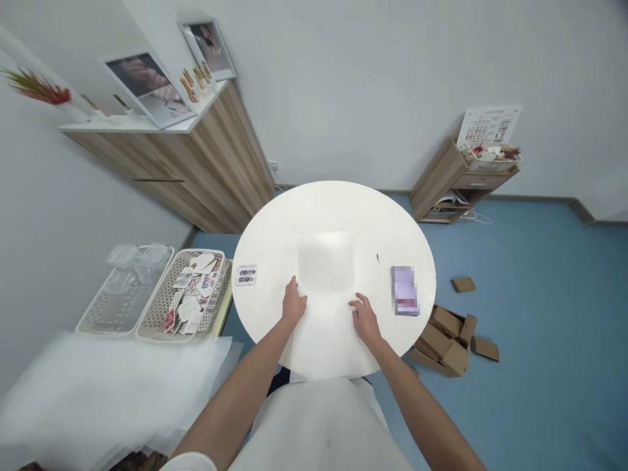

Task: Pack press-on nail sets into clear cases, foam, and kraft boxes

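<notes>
A pale square patch [326, 263], perhaps a thin sheet or clear film, shows in the middle of the round white table [333, 347]; its kind is hard to make out. My left hand [293, 303] is by its lower left corner, fingers apart, with no object visible in it. By the lower right corner is my right hand [366, 318], fingers loosely bent and spread, holding nothing that I can see. Left of my left hand lies a small clear case [246, 275] with dark round pieces. A blurred purple phone-like object [405, 291] lies to the right.
A tiny dark item [377, 258] lies on the table's right half. White baskets [157, 320] of cards and clear containers stand at left, near stacked translucent sheets [112, 386]. Cardboard boxes [444, 340] lie on the floor at right. Wooden cabinets [230, 150] stand behind.
</notes>
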`<state>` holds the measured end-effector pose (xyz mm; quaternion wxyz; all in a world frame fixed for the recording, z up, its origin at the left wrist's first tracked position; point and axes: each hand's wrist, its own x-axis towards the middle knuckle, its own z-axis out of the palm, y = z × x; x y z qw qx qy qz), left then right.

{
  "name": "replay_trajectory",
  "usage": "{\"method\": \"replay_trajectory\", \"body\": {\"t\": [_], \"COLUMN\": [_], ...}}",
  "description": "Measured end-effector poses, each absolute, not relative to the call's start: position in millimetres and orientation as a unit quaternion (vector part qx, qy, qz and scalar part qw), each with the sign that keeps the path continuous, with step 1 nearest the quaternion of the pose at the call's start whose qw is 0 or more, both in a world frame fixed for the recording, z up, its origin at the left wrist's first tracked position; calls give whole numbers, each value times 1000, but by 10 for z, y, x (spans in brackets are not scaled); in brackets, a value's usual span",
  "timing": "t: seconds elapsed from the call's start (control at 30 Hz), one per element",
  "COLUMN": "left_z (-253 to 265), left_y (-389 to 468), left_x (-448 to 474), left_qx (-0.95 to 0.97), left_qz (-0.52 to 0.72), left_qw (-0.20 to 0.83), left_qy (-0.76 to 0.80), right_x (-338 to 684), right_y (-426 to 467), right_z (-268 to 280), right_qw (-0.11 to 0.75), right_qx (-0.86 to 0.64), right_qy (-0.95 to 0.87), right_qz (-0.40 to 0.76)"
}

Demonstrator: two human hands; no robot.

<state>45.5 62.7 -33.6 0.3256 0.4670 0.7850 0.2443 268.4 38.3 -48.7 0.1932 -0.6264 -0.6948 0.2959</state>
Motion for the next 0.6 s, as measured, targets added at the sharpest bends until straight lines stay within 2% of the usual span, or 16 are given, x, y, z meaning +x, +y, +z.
{"method": "replay_trajectory", "body": {"t": [0.17,0.3,0.4,0.6], "left_z": [-452,-483,-455,-490], "left_y": [839,840,620,-54], "left_x": [545,598,642,676], "left_qx": [505,535,590,752], "left_qz": [213,201,166,68], "left_qw": [310,274,204,241], "left_qy": [777,774,764,610], "right_x": [2746,2745,2714,2577], "right_y": [548,518,379,214], "right_z": [-622,-606,-580,-659], "right_qw": [171,141,110,68], "right_qx": [-635,-641,-606,-577], "right_qy": [-688,-714,-758,-785], "right_qz": [308,242,216,212]}}
